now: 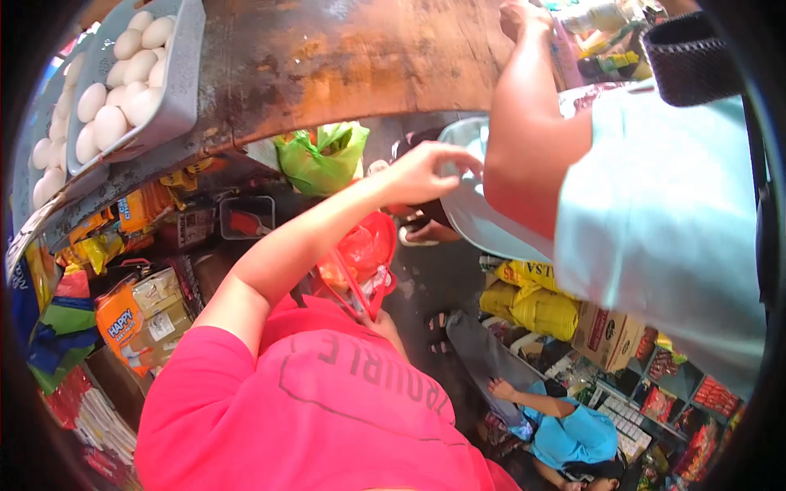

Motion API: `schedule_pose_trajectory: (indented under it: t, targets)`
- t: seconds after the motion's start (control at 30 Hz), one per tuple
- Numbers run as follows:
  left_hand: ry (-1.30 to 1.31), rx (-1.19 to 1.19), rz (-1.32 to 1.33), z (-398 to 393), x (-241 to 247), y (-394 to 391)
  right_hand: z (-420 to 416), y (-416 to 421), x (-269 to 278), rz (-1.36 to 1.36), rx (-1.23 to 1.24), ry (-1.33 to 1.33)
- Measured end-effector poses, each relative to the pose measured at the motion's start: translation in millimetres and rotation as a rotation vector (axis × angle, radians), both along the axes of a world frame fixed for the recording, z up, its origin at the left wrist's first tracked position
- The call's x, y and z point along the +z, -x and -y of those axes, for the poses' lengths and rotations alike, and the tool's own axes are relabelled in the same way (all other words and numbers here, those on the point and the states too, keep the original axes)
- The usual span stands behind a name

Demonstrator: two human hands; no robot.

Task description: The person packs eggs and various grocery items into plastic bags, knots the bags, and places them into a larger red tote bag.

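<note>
My left hand [430,173] reaches forward with its fingers curved and apart, holding nothing. It is near the other person's elbow and the rim of a pale blue plastic piece [473,212], perhaps a chair; I cannot tell whether it touches either. Close to my pink shirt, my right hand [384,326] grips the handles of a red plastic bag [367,242]. What the bag holds is mostly hidden. Beyond it, below the counter edge, stands a green plastic bag [322,158] with contents that are hard to make out.
A worn wooden counter [344,55] spans the front, with a grey plastic basket [190,73] of eggs [138,64] at left. A person in a pale blue shirt [657,215] stands close right. Another person [571,429] is lower right, near goods shelves [672,383]. Packaged goods [141,313] crowd the left.
</note>
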State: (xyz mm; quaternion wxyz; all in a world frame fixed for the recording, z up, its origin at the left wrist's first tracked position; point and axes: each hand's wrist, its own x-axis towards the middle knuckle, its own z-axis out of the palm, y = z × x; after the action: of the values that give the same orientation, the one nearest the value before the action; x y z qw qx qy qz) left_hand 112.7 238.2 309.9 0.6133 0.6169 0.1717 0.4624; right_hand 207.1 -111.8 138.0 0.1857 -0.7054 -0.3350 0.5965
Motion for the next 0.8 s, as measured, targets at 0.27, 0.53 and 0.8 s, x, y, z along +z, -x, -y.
schedule_pose_trajectory:
  t: [0.27, 0.53, 0.8]
  targets:
    - [-0.052, -0.259, -1.137, 102.4, -111.1, 97.1, -20.4, 14.0, 37.8, 0.092, -0.017, 0.075]
    - [0.447, -0.552, -1.213, 170.9, -198.3, 170.0, -74.4, 5.5, 65.8, 0.111, -0.062, 0.066]
    - [0.124, 0.140, -0.632, 118.3, -174.6, 55.5, -71.4, 17.3, 54.6, 0.172, -0.080, 0.115]
